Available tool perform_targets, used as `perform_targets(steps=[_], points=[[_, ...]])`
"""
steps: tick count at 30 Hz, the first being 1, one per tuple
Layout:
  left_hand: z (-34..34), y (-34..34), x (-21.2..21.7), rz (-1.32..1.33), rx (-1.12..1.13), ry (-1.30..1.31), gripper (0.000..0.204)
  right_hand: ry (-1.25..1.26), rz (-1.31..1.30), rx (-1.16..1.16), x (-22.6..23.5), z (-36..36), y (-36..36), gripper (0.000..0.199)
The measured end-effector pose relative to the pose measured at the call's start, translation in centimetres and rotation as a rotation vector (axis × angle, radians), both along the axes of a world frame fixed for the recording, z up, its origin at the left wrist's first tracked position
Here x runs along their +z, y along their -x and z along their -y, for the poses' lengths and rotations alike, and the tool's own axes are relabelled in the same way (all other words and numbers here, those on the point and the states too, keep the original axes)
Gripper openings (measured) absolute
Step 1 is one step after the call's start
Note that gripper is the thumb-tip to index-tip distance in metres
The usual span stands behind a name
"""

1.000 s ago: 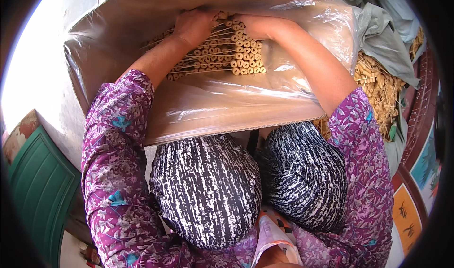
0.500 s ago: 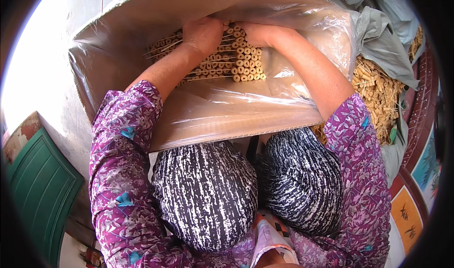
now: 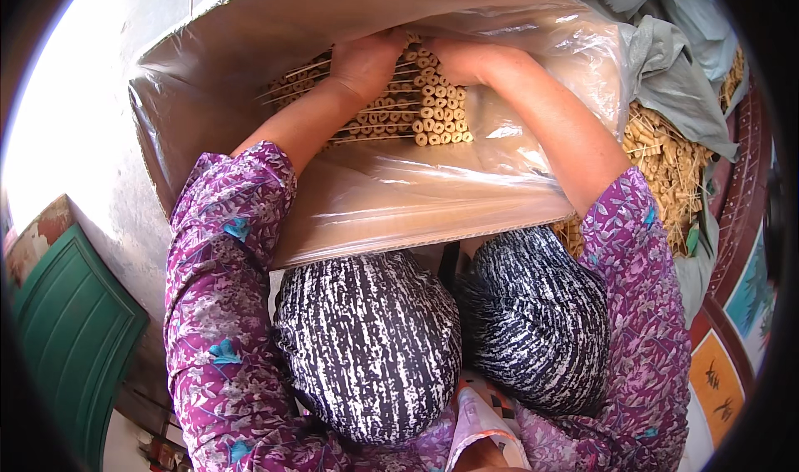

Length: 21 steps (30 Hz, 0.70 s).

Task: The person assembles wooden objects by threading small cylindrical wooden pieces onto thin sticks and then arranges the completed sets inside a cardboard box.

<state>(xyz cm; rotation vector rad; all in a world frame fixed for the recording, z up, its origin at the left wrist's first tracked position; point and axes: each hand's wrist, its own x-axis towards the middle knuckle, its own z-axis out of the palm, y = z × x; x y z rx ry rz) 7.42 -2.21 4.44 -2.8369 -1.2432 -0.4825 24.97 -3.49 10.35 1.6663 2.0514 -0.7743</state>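
Rows of tan, ring-ended rolls on thin sticks (image 3: 441, 126) lie stacked in a cardboard box lined with clear plastic (image 3: 424, 232). Their round ends face up at the right, and bare sticks stretch left from them. At the far side of the stack my left hand (image 3: 366, 62) is closed, its fingers curled round skewered rolls at the top end. Just right of it my right hand (image 3: 460, 61) is closed against the same far rolls. The fingertips of both hands are mostly hidden, and a few roll ends show between them.
Right of the box, a loose heap of similar skewered rolls (image 3: 662, 160) lies beside grey plastic sheeting (image 3: 678, 77). The box's near edge rests at my patterned knees (image 3: 370, 347). A green chair-like panel (image 3: 75, 322) stands at the left.
The box, stack and both arms appear shifted slightly right in view. Both hands stay at the far end of the stack, with only small movement.
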Motion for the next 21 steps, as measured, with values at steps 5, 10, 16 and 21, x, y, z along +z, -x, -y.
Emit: perform_targets(steps=[5, 10, 16, 21], points=[[0.2, 0.3, -0.8, 0.158, 0.057, 0.116, 0.017, 0.006, 0.002, -0.005, 0.5, -0.1, 0.1, 0.037], [-0.4, 0.7, -1.1, 0.205, -0.037, 0.106, 0.015, -0.032, -0.152, -0.055, 1.5, 0.6, -0.5, 0.039], [-0.2, 1.7, -2.0, 0.199, 0.035, 0.115, 0.019, 0.009, -0.09, 0.0, 1.4, 0.1, 0.6, 0.041], [-0.4, 1.3, -1.7, 0.143, 0.004, 0.156, 0.025, -0.029, -0.13, -0.008, -0.2, 0.3, -0.6, 0.039]])
